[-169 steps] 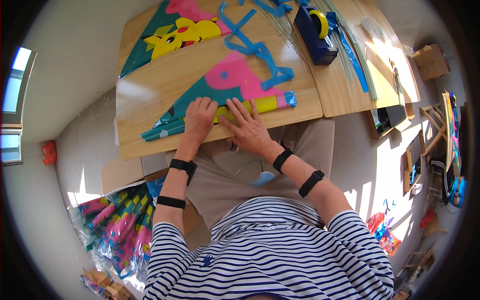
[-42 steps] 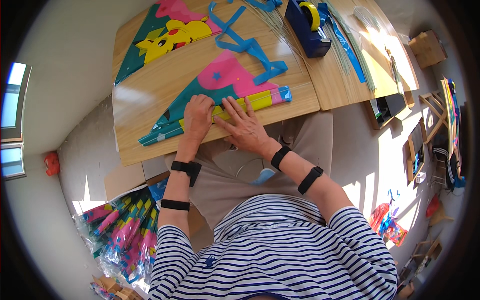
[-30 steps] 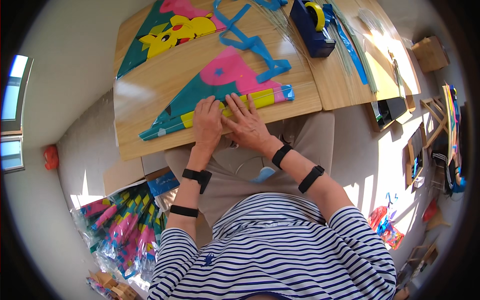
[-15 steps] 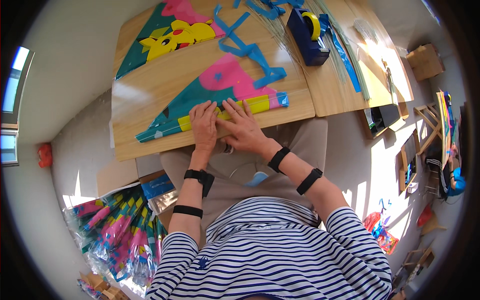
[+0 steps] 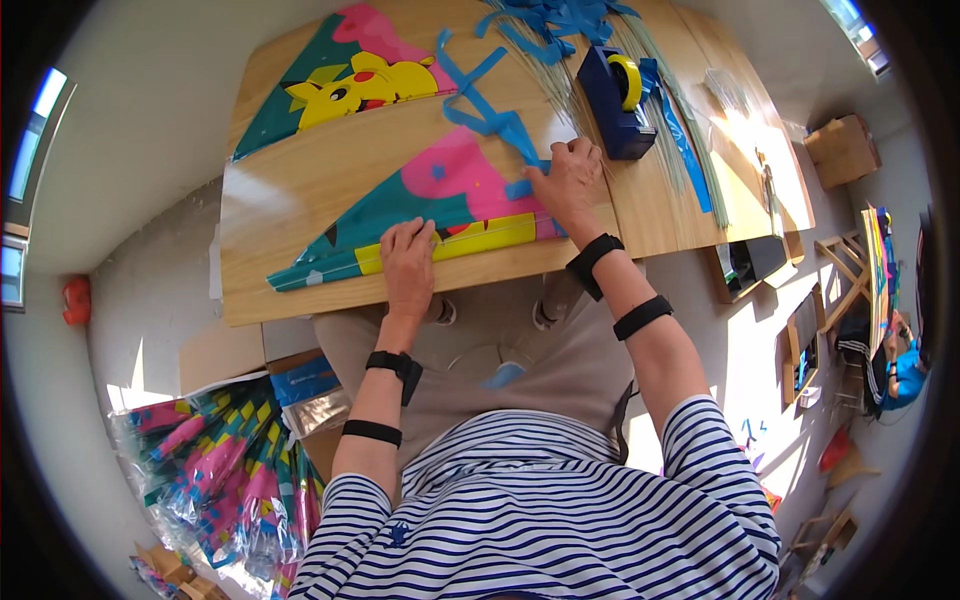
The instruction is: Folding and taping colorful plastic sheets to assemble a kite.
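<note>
A pale wooden table [image 5: 290, 200] is filling the upper view, its front edge running just above the person's lap, and a second tabletop [image 5: 665, 215] is meeting it along a seam on the right. A heap of film-wrapped, pink-and-green pieces [image 5: 235, 470] is lying low on the left, below the table edge. The folded triangular plastic sheet [image 5: 430, 198] is lying near the front edge, its yellow-banded fold leaving only a narrow strip of wood there. A similar printed sheet [image 5: 360, 85] is lying farther back, with a broader wood band separating the two. Thin pale rods [image 5: 700, 155] are lying lengthwise on the right, beside a dark-blue tape dispenser [image 5: 600, 105]. Blue ribbon [image 5: 510, 128] is zigzagging toward the nearer sheet's right end. The left hand [image 5: 407, 262] is resting its fingertips narrowly together on the yellow fold; whether they are pinching it, I cannot tell. The right hand [image 5: 568, 185] is curling over the ribbon's near end, with a small gap to the dispenser; its grip is not clear.
</note>
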Action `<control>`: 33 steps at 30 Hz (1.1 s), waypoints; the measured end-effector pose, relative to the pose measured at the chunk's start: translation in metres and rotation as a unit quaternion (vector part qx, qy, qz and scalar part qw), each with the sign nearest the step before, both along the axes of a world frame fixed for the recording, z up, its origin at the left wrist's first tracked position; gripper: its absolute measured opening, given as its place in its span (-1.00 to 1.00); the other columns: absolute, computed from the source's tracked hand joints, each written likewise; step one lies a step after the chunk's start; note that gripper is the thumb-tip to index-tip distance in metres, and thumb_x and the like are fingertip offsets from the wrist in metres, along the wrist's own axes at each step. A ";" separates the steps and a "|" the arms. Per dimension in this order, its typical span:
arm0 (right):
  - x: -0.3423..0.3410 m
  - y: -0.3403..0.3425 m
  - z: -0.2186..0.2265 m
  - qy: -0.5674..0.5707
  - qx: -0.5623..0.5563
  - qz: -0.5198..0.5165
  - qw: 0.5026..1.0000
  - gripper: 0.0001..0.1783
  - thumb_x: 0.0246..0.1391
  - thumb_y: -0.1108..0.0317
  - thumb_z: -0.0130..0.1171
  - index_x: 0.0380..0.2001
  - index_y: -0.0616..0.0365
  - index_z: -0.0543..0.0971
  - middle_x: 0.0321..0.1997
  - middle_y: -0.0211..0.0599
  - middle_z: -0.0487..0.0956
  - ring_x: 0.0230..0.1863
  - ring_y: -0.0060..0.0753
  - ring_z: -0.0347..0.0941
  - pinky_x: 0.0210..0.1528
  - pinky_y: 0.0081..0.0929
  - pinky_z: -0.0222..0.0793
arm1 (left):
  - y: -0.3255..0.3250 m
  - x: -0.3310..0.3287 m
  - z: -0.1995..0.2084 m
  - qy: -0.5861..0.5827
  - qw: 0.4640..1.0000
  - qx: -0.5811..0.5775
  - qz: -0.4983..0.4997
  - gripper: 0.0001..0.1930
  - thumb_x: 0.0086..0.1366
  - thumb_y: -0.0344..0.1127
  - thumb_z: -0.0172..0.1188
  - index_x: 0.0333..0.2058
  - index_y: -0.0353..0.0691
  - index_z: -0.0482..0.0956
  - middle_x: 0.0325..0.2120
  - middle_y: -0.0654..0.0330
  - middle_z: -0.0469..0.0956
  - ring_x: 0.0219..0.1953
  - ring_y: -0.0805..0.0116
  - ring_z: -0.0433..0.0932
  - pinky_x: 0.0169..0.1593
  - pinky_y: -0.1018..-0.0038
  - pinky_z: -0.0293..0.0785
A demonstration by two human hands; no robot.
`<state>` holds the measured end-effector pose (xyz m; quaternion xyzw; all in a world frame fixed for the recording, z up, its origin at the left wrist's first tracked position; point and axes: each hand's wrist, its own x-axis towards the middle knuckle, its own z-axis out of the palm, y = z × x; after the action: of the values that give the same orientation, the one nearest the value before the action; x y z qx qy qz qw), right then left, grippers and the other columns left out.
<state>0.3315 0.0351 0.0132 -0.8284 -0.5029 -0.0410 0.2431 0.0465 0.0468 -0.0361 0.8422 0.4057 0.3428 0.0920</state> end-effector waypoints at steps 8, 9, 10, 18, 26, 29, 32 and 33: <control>0.009 0.038 -0.006 0.282 -0.020 -0.068 0.957 -0.65 -0.10 0.29 0.40 -0.27 0.33 0.66 -0.19 0.00 0.62 -0.07 0.04 0.57 -0.09 -0.23 0.39 | 0.000 0.002 0.001 -0.008 1.000 -0.007 0.001 -0.65 0.21 -0.48 0.30 -0.01 -0.24 0.69 -0.01 0.14 0.59 0.09 0.05 0.45 0.20 0.19 0.40; 0.013 0.038 0.008 0.412 0.005 -0.067 0.909 -0.69 -0.05 0.32 0.37 -0.29 0.34 0.65 -0.23 -0.01 0.65 -0.14 0.00 0.64 -0.18 -0.27 0.42 | 0.000 0.001 0.000 -0.007 1.000 -0.008 0.006 -0.66 0.21 -0.48 0.30 0.00 -0.24 0.69 -0.01 0.14 0.59 0.09 0.05 0.45 0.19 0.20 0.40; 0.016 0.040 0.017 0.506 0.058 -0.055 0.859 -0.73 0.02 0.34 0.32 -0.25 0.32 0.63 -0.22 -0.07 0.68 -0.21 -0.09 0.65 -0.15 -0.31 0.42 | 0.000 -0.001 -0.002 -0.006 1.000 -0.009 0.011 -0.66 0.21 -0.48 0.30 0.00 -0.24 0.69 -0.01 0.14 0.59 0.09 0.06 0.45 0.19 0.20 0.40; 0.071 0.039 0.034 0.742 0.180 -0.044 0.645 -0.72 0.24 0.31 0.21 -0.07 0.25 0.55 -0.12 -0.11 0.72 -0.12 -0.28 0.68 -0.08 -0.32 0.45 | 0.001 0.001 0.000 -0.009 1.000 -0.003 0.002 -0.66 0.21 -0.47 0.30 0.00 -0.23 0.69 0.00 0.15 0.60 0.09 0.06 0.46 0.20 0.20 0.40; 0.031 0.017 0.038 0.034 0.073 -0.092 0.993 -0.51 0.04 0.15 0.38 0.00 0.16 0.62 0.10 0.07 0.61 0.13 0.11 0.56 0.11 -0.12 0.50 | 0.001 -0.003 -0.002 -0.011 1.000 -0.001 0.008 -0.67 0.22 -0.47 0.30 -0.01 -0.22 0.69 0.00 0.16 0.59 0.10 0.07 0.46 0.21 0.21 0.40; 0.026 -0.008 0.010 0.112 -0.021 -0.112 0.987 -0.57 0.04 0.05 0.35 -0.18 0.18 0.72 -0.09 0.10 0.70 -0.04 0.10 0.64 0.02 -0.08 0.51 | 0.001 0.002 0.001 -0.011 1.000 0.002 0.005 -0.67 0.22 -0.47 0.30 -0.01 -0.22 0.69 0.00 0.17 0.59 0.10 0.07 0.46 0.20 0.21 0.40; 0.020 -0.012 0.002 0.154 -0.046 -0.107 0.981 -0.57 0.06 -0.01 0.32 -0.33 0.20 0.75 -0.22 0.10 0.72 -0.14 0.10 0.67 -0.02 -0.07 0.52 | 0.000 0.001 0.001 -0.016 1.000 -0.014 0.006 -0.66 0.24 -0.47 0.29 0.01 -0.20 0.70 -0.01 0.15 0.60 0.09 0.04 0.45 0.20 0.21 0.39; 0.016 -0.011 0.003 0.155 -0.037 -0.103 0.982 -0.56 0.07 -0.02 0.31 -0.38 0.21 0.75 -0.26 0.10 0.72 -0.16 0.11 0.67 -0.02 -0.07 0.53 | -0.001 0.000 0.000 -0.014 1.000 -0.015 0.009 -0.66 0.24 -0.47 0.29 0.01 -0.20 0.70 -0.01 0.15 0.60 0.09 0.04 0.45 0.20 0.21 0.39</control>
<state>0.3474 0.0243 0.0159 -0.8806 -0.3722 0.0815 0.2817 0.0469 0.0462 -0.0358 0.8325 0.4167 0.3490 0.1071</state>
